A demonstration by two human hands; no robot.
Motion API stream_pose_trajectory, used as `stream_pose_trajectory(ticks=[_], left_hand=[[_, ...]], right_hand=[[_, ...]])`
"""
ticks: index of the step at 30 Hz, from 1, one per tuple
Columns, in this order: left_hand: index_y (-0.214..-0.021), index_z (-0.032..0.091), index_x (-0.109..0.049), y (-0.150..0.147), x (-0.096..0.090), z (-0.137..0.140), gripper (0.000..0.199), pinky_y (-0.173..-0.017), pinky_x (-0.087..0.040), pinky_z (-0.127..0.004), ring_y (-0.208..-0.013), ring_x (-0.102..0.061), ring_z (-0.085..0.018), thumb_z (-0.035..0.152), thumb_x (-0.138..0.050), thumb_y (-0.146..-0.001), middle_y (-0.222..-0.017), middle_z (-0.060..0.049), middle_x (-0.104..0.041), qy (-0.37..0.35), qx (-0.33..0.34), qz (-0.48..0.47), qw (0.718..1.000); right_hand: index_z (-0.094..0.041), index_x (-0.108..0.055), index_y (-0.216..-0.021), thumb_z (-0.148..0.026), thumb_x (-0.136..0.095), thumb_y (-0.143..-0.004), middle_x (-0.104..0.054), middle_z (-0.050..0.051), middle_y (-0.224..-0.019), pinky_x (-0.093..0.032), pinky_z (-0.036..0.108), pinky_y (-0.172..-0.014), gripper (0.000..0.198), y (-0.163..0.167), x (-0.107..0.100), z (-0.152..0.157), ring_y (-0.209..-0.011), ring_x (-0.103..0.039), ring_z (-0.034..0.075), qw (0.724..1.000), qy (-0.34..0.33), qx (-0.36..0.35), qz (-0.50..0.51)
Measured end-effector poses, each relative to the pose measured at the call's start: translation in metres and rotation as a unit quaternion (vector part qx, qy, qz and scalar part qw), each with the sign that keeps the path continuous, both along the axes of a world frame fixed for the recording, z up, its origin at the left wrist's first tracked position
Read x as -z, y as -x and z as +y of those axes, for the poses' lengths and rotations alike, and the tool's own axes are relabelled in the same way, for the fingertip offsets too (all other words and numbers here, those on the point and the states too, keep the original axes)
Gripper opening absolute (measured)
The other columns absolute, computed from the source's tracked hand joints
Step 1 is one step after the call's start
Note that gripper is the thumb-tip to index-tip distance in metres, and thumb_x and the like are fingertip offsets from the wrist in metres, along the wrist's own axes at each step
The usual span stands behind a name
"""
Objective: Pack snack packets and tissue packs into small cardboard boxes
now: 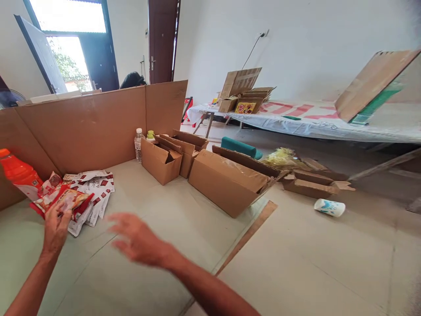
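My left hand (pixel 56 224) is closed on the near edge of a red food packet (pixel 70 202) at the left of the table. Under and behind that packet lie several white pouches with dark red print (pixel 101 184), fanned out. Another red packet (pixel 51 186) rests beside them. An orange-red bottle (pixel 21 173) leans there at the far left. My right hand (pixel 131 237) hangs over the bare tabletop right of the pouches. It is blurred by motion, with its fingers apart and nothing in them.
A tall cardboard panel (pixel 92 131) walls off the table's far side. A clear bottle (pixel 138 147) stands by open cardboard boxes (pixel 161 160) and a larger box (pixel 223 180). On the floor lie a paper cup (pixel 330 207) and a low carton (pixel 311 186). Behind the panel, a person's head (pixel 132 80) shows.
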State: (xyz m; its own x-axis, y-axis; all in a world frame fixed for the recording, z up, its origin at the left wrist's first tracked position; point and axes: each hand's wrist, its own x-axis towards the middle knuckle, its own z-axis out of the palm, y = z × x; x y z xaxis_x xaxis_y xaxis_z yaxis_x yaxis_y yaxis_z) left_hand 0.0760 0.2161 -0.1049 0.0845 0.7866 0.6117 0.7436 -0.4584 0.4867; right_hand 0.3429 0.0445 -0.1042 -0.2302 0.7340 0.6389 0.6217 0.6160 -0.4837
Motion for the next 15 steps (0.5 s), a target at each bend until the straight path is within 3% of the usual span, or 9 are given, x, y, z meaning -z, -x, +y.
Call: stream_pose_trajectory(ticks=[3,7,9,11,13,15], left_hand=[[-0.132,0.02,-0.057,-0.006,0.021,-0.036,0.062,-0.115,-0.043,-0.06,-0.142,-0.044,-0.039,0.062,-0.049,-0.087,-0.147,-0.017,-0.052,0.03,0.024,-0.001,0.999],[-0.142,0.029,-0.049,0.026,0.068,-0.113,0.061,-0.089,-0.061,-0.057,-0.139,-0.048,-0.041,0.059,-0.053,-0.089,-0.156,-0.015,-0.041,0.097,-0.016,0.001,0.995],[-0.14,0.032,-0.05,0.046,0.09,-0.148,0.058,-0.085,-0.062,-0.058,-0.137,-0.05,-0.04,0.058,-0.053,-0.089,-0.153,-0.014,-0.045,0.099,-0.047,0.014,0.994],[-0.137,0.034,-0.053,0.062,0.103,-0.171,0.053,-0.091,-0.059,-0.062,-0.136,-0.051,-0.04,0.056,-0.052,-0.089,-0.149,-0.012,-0.049,0.087,-0.066,0.03,0.994],[-0.132,0.036,-0.057,0.075,0.106,-0.182,0.048,-0.09,-0.06,-0.063,-0.133,-0.054,-0.04,0.055,-0.054,-0.088,-0.147,-0.01,-0.051,0.098,-0.067,0.044,0.992],[-0.129,0.038,-0.06,0.082,0.102,-0.183,0.046,-0.082,-0.063,-0.058,-0.131,-0.056,-0.04,0.055,-0.056,-0.086,-0.148,-0.009,-0.051,0.124,-0.064,0.053,0.989]], right_hand=[[-0.024,-0.07,-0.115,-0.025,-0.057,-0.092,-0.064,0.009,-0.139,-0.045,0.043,-0.111,0.026,-0.09,-0.008,0.027,-0.129,-0.059,0.021,0.985,0.009,0.156,0.075],[-0.017,-0.062,-0.13,-0.03,-0.058,-0.084,-0.06,0.017,-0.141,-0.041,0.053,-0.113,0.048,-0.177,-0.007,0.073,-0.134,-0.053,0.03,0.937,-0.024,0.329,0.113],[-0.01,-0.053,-0.14,-0.031,-0.063,-0.077,-0.055,0.022,-0.145,-0.037,0.055,-0.115,0.067,-0.197,-0.008,0.098,-0.135,-0.05,0.034,0.914,-0.037,0.386,0.118],[-0.004,-0.046,-0.145,-0.029,-0.066,-0.072,-0.054,0.026,-0.144,-0.037,0.056,-0.113,0.079,-0.203,-0.011,0.121,-0.133,-0.05,0.038,0.899,-0.003,0.418,0.128],[-0.003,-0.049,-0.141,-0.026,-0.063,-0.071,-0.06,0.026,-0.136,-0.042,0.054,-0.108,0.075,-0.2,-0.017,0.137,-0.126,-0.056,0.038,0.896,0.059,0.417,0.142],[-0.008,-0.063,-0.125,-0.024,-0.058,-0.072,-0.071,0.02,-0.115,-0.049,0.048,-0.097,0.055,-0.193,-0.024,0.141,-0.109,-0.064,0.033,0.901,0.101,0.394,0.149]])
